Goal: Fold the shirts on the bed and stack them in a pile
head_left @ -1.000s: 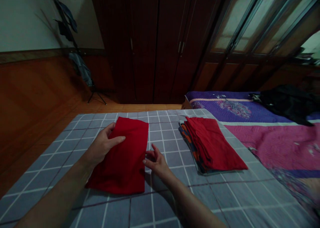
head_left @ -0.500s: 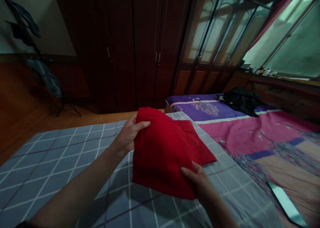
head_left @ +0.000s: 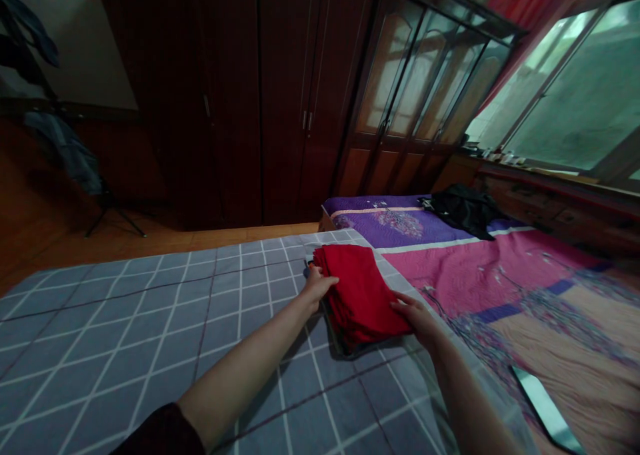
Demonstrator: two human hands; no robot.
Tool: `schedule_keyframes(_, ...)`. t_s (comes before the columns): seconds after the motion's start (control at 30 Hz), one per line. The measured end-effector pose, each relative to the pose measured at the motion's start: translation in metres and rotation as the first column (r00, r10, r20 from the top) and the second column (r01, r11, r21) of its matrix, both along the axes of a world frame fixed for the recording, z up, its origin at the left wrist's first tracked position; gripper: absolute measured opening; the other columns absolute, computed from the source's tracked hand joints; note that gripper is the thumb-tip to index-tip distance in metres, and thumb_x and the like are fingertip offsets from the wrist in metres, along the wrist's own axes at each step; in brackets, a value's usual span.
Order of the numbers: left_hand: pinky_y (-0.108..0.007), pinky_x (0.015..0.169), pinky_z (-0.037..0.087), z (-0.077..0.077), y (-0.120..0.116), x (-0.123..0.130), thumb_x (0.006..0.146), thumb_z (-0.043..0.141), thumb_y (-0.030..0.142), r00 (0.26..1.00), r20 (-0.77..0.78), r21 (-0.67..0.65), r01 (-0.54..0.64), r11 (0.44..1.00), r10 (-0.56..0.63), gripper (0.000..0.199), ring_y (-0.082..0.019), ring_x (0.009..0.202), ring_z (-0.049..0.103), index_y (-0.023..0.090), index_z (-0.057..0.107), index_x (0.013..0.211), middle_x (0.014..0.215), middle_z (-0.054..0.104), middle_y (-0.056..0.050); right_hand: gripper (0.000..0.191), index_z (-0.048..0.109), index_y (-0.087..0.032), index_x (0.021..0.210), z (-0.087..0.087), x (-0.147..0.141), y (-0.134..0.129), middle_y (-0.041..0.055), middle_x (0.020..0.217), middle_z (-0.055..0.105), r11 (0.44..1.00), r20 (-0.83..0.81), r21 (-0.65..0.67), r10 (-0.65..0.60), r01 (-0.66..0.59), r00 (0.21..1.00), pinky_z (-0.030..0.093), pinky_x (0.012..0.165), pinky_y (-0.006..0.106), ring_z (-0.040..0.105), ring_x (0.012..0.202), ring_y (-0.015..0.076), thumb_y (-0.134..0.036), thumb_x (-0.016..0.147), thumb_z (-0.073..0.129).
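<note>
A folded red cloth [head_left: 367, 298] lies on top of a low stack of folded fabric near the far right part of the checked grey sheet. Several red layers show along its near left side, with a dark edge beneath them. My left hand [head_left: 318, 287] grips the cloth's left edge, thumb on top and the other fingers mostly hidden. At the right edge, my right hand [head_left: 416, 316] holds the cloth with its fingers bent over the border.
The checked grey sheet [head_left: 165, 322] spreads across the foreground. Alongside it is a purple and pink bed cover [head_left: 430, 268] with a black garment [head_left: 465, 208] on it. A pale flat slab [head_left: 547, 408] rests at lower right. Dark wardrobes [head_left: 285, 108] stand behind.
Both hands have lowered the red cloth from above the sheet onto the red stack, away from me. It now lies flat there, and the view has shifted slightly.
</note>
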State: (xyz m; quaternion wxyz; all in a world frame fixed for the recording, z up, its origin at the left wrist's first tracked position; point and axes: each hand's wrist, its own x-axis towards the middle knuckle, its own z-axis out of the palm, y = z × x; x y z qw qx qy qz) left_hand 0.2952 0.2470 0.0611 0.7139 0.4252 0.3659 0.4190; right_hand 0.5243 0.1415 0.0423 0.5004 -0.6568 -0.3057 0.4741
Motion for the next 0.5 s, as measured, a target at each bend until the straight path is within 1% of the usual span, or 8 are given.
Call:
schedule_keyframes(0.03,-0.027,0.064,0.046,-0.010,-0.003,-0.001,0.060,0.076,0.016,0.999,-0.042,-0.006,-0.030,1.000,0.030,0.049,-0.015,0.067,0.060,0.015,0.049,0.102,0.084,0.063,-0.006,0.043,0.068,-0.016,0.104,-0.004,0.003,0.001,0.0077,0.091,0.074,1.000,0.014,0.002,-0.007,0.007,1.000,0.057,0.072,0.037,0.070,0.076,0.0237,-0.020,0.061,0.070)
schedule_keyframes(0.07,-0.026,0.063,0.045,-0.017,-0.005,-0.002,0.062,0.075,0.017,0.996,-0.075,-0.007,-0.049,0.999,0.049,0.051,-0.014,0.067,0.060,0.015,0.047,0.104,0.085,0.062,-0.005,0.045,0.067,-0.017,0.105,-0.006,0.005,0.002,0.0075,0.092,0.074,1.000,0.027,0.008,-0.010,0.010,1.000,0.057,0.073,0.037,0.070,0.077,0.0235,-0.020,0.061,0.070)
schedule_keyframes(0.13,-0.024,0.060,0.044,-0.023,-0.007,-0.003,0.064,0.074,0.019,0.992,-0.122,0.003,-0.044,0.999,0.044,0.055,-0.013,0.065,0.059,0.016,0.044,0.110,0.083,0.060,-0.004,0.046,0.067,-0.017,0.107,-0.003,0.011,0.003,0.0079,0.095,0.073,1.000,0.052,0.025,-0.008,0.007,0.999,0.057,0.074,0.035,0.070,0.082,0.0235,-0.021,0.061,0.069)
schedule_keyframes(0.23,-0.022,0.054,0.039,-0.022,-0.010,-0.001,0.063,0.073,0.014,0.985,-0.172,0.031,-0.018,0.999,0.023,0.063,-0.011,0.056,0.054,0.016,0.040,0.116,0.073,0.054,0.003,0.049,0.066,-0.018,0.110,0.003,0.021,0.006,0.0085,0.093,0.073,0.999,0.123,0.028,-0.039,0.036,0.992,0.057,0.068,0.033,0.070,0.080,0.0234,-0.026,0.062,0.068)
schedule_keyframes(0.33,-0.020,0.048,0.036,-0.020,-0.019,0.003,0.065,0.068,0.010,0.981,-0.194,0.051,0.002,0.999,0.007,0.067,-0.008,0.047,0.049,0.016,0.034,0.122,0.067,0.048,0.007,0.052,0.065,-0.013,0.111,0.000,0.029,0.008,0.0097,0.080,0.074,0.995,0.242,-0.003,-0.098,0.102,0.965,0.055,0.057,0.031,0.069,0.068,0.0229,-0.025,0.061,0.068)
schedule_keyframes(0.37,-0.020,0.047,0.036,-0.020,-0.023,0.004,0.067,0.065,0.010,0.981,-0.193,0.054,0.011,0.998,0.000,0.066,-0.008,0.046,0.049,0.016,0.031,0.123,0.067,0.047,0.008,0.051,0.065,-0.011,0.110,-0.002,0.032,0.008,0.0101,0.079,0.073,0.993,0.282,-0.009,-0.107,0.114,0.953,0.055,0.056,0.030,0.069,0.067,0.0228,-0.026,0.061,0.067)
schedule_keyframes(0.5,-0.019,0.045,0.039,-0.017,-0.039,0.006,0.072,0.059,0.013,0.983,-0.177,0.054,0.055,0.997,-0.045,0.064,-0.008,0.045,0.052,0.016,0.026,0.126,0.068,0.051,0.006,0.048,0.066,-0.013,0.109,-0.007,0.040,0.008,0.0099,0.088,0.073,0.994,0.449,0.008,-0.104,0.113,0.887,0.055,0.063,0.031,0.070,0.075,0.0232,-0.033,0.066,0.061)
